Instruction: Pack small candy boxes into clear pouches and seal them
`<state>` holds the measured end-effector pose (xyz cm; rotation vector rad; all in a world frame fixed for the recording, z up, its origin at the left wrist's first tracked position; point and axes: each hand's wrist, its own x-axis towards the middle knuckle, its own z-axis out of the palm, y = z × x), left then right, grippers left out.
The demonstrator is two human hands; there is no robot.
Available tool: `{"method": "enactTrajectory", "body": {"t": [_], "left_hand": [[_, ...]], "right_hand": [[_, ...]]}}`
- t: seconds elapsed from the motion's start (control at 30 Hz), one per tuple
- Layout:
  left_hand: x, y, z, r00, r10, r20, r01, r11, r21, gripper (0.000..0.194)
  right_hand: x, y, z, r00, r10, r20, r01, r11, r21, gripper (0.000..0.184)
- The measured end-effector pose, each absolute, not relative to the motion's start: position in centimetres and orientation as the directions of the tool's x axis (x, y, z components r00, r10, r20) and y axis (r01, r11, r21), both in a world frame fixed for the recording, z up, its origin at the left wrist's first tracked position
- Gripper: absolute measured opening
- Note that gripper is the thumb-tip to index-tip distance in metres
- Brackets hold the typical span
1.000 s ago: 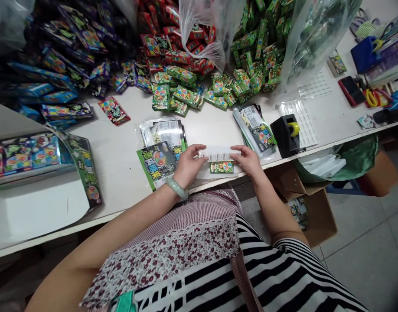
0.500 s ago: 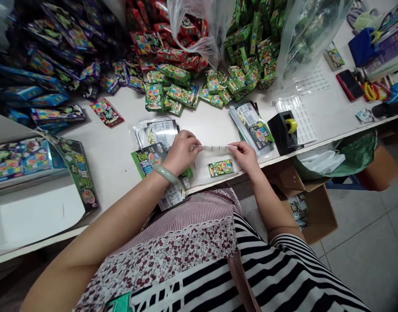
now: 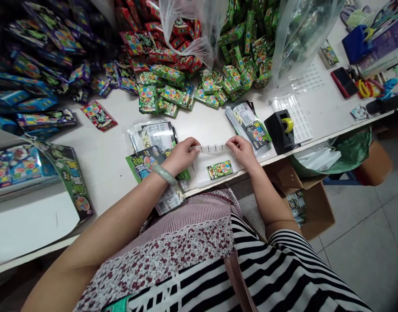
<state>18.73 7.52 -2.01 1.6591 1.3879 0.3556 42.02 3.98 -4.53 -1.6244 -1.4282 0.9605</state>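
Head view: The left hand [image 3: 181, 155] pinches one end of a thin, translucent label strip [image 3: 215, 148], thumb and fingertips closed on the film. The right hand [image 3: 242, 151] pinches the opposite end in the same manner. The strip spans the gap between the hands, slightly bowed, printed with a row of round marks. A smooth, rigid, pale green bangle [image 3: 165, 174] encircles the left wrist. Below the strip, near the table edge, a flat, rectangular, glossy green packet [image 3: 220, 170] lies on the smooth white tabletop [image 3: 104, 162]. Beside the right hand, flat printed pouches [image 3: 251, 128] lie in a glossy stack; next to these stands an angular black tape dispenser [image 3: 278, 132] with a yellow round core. Small green cartons [image 3: 148, 99], box-shaped, lie piled farther back.
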Motion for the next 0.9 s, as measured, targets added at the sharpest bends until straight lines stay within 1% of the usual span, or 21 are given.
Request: {"method": "enactTrajectory", "body": {"t": [0.07,0.17,0.2,0.3,0.33,0.4,0.53,0.63,0.8,0.9], "left_hand": [[18.7,7.6,-2.2,0.323,0.896,-0.305,0.615,0.047,0.787,0.008],[18.5,7.6,-2.5,0.329,0.903,-0.278,0.596,0.030,0.802,0.009],[18.5,7.6,-2.6,0.330,0.903,-0.276,0.594,0.029,0.804,0.009],[18.4,7.6,-2.7,0.334,0.898,-0.286,0.599,0.032,0.800,0.010],[18.4,7.6,-2.7,0.337,0.895,-0.291,0.599,0.034,0.800,0.011],[18.4,7.6,-2.6,0.342,0.891,-0.299,0.600,0.038,0.799,0.011],[18.5,7.7,-2.4,0.332,0.894,-0.299,0.622,0.031,0.783,0.010],[18.6,7.7,-2.3,0.323,0.895,-0.307,0.636,0.035,0.771,0.009],[18.6,7.7,-2.4,0.347,0.890,-0.294,0.622,0.016,0.783,0.011],[18.6,7.7,-2.6,0.352,0.888,-0.297,0.617,0.019,0.787,0.013]], "right_hand": [[42.4,4.1,-4.4,0.047,0.998,-0.033,0.471,-0.051,-0.881,0.014],[42.9,4.1,-4.2,-0.037,0.998,-0.052,0.513,-0.026,-0.858,0.028],[43.1,4.1,-4.2,-0.059,0.997,-0.054,0.528,-0.015,-0.849,0.029],[43.2,4.0,-4.1,-0.085,0.996,-0.026,0.564,0.027,-0.825,0.012],[43.1,4.0,-4.0,-0.078,0.997,-0.018,0.566,0.030,-0.824,0.010],[43.0,4.1,-4.0,-0.048,0.998,-0.027,0.549,0.004,-0.836,0.011],[42.8,4.4,-4.0,-0.031,0.994,-0.101,0.483,-0.074,-0.873,0.017],[42.9,4.4,-4.0,-0.041,0.991,-0.126,0.470,-0.093,-0.878,0.019],[43.0,4.2,-3.9,-0.025,0.988,-0.151,0.421,-0.127,-0.898,0.017],[43.1,4.2,-3.8,-0.047,0.987,-0.156,0.429,-0.121,-0.895,0.020]]}}
